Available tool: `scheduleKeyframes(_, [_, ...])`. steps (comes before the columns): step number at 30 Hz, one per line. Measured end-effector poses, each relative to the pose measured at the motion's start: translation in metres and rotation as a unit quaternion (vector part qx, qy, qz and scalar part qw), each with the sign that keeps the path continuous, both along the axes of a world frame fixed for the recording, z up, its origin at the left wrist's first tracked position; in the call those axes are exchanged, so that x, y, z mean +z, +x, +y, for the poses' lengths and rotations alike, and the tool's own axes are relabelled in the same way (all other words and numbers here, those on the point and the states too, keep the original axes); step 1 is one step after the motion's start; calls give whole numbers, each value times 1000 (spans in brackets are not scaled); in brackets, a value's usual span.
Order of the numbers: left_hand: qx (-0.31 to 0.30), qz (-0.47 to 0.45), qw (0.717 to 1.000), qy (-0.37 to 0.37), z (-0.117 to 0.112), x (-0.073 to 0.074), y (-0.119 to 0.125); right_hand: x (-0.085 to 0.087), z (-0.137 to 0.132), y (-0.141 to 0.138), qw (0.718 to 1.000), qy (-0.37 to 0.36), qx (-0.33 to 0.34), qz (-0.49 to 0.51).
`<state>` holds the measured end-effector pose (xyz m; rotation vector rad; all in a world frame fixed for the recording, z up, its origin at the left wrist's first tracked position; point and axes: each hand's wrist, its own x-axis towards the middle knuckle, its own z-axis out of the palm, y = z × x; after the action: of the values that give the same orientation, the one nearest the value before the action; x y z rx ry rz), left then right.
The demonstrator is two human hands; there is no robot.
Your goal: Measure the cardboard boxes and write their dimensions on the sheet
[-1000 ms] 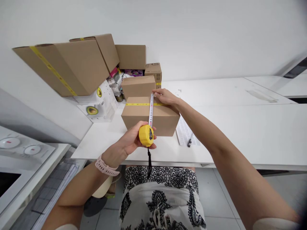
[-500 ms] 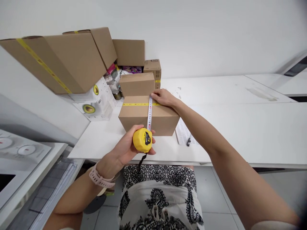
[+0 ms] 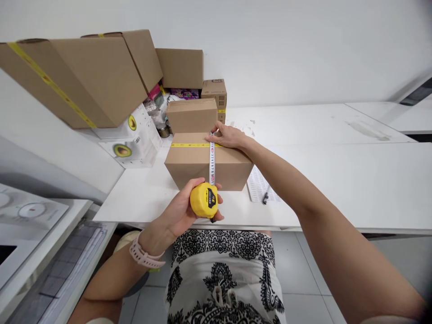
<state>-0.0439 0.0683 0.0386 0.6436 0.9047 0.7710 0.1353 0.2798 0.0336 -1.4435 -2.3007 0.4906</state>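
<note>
A yellow tape measure sits in my left hand, whose fingers wrap round its case in front of the box. Its white blade runs out away from me across the top of a brown cardboard box sealed with yellow tape. At the far end of the blade, my right hand presses the tip down near the box's back edge with thumb and fingers closed on it. Directly behind stands a smaller cardboard box.
Large cardboard boxes rest on white avocado-printed cartons at the left. A printed sheet with a black pen lies right of the box on the white table. A white appliance stands at lower left.
My left hand and the tape case have shifted slightly right, and the blade stands straighter across the box. My right thumb has moved onto the blade's left side. The view has tilted a little.
</note>
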Motion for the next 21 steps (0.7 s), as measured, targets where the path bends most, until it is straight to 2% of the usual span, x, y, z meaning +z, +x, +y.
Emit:
scheduleKeyframes(10, [9,7,1000,5,-3,2,1,0,-2,1,1000,-5,-3,3])
scheduleKeyframes(15, [-1,24,1000,14,-1,1,-2,-7,6,-1,1000,7,10,29])
scheduleKeyframes(18, [-19,51,998,27,-2,4,-3,-5,9,-6,992,66,33,102])
scheduleKeyframes(21, [-60,73,994,50,-9,6,-3,13,-8,4,959,160,41,229])
